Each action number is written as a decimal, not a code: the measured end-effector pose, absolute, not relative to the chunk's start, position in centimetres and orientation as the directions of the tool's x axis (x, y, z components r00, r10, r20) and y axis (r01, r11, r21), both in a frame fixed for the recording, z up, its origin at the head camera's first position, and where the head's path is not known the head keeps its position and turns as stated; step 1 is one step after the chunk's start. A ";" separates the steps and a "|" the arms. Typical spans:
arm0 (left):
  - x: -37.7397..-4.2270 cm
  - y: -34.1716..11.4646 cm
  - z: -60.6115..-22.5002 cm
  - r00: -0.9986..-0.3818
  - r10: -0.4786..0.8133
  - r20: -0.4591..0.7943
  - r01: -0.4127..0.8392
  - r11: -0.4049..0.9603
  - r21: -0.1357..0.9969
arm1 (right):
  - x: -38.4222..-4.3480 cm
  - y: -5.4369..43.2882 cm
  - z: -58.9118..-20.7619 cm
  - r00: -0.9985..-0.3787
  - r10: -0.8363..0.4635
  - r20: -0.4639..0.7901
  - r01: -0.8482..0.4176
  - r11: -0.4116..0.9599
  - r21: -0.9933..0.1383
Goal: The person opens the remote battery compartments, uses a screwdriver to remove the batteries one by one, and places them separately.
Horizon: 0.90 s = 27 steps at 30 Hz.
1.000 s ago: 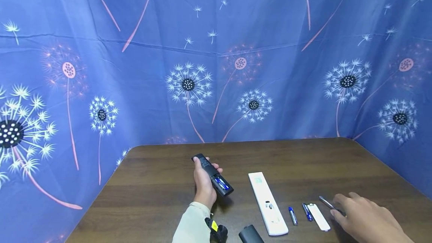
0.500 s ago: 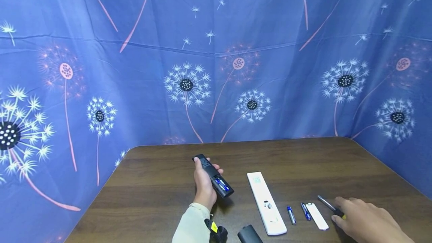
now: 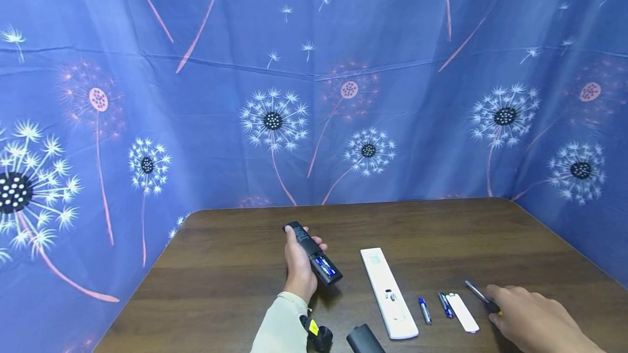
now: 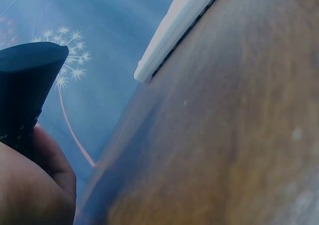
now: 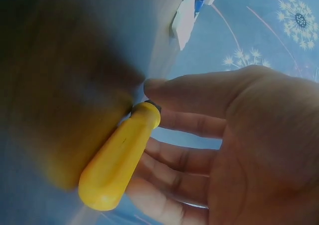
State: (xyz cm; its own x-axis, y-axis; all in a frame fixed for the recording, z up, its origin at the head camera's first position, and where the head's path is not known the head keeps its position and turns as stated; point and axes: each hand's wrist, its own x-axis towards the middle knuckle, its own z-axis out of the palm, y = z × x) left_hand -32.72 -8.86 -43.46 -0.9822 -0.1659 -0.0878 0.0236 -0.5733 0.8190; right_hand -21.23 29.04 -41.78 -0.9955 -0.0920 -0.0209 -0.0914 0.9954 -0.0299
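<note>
My left hand [image 3: 297,271] grips a black remote control [image 3: 304,239], its back facing up and blue batteries [image 3: 324,267] showing in the uncovered compartment. In the left wrist view, only the end of this black remote control [image 4: 25,80] shows above the fingers. On the right side of the table, my right hand [image 3: 537,312] is at a screwdriver [image 3: 478,292] lying with its metal shaft pointing away to the left. The right wrist view shows its yellow handle [image 5: 117,160], with relaxed fingers behind it and the thumb [image 5: 164,88] near its neck.
A long white remote control [image 3: 387,293] lies between the hands. Right of it are a blue battery [image 3: 424,311], another battery [image 3: 446,305] and a white battery cover [image 3: 463,313]. A dark rounded piece [image 3: 364,339] sits at the front edge. Behind the table [image 3: 235,266] hangs a blue curtain [image 3: 314,97].
My right hand has shifted slightly and its fingers have loosened, so some of the screwdriver's yellow handle now shows. The left hand keeps holding the black remote control in nearly the same place.
</note>
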 end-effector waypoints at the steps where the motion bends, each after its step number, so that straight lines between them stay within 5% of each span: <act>1: -32.8 -8.8 -43.5 -0.983 -0.160 -0.089 0.019 -0.574 0.819 | -21.3 29.1 -41.8 -0.996 -0.087 -0.035 -0.085 0.996 -0.034; 27: -32.7 -9.2 -43.6 -0.985 -0.141 -0.103 -0.012 -0.537 0.844 | -22.0 28.7 -41.6 -0.994 -0.071 -0.077 -0.067 0.996 -0.051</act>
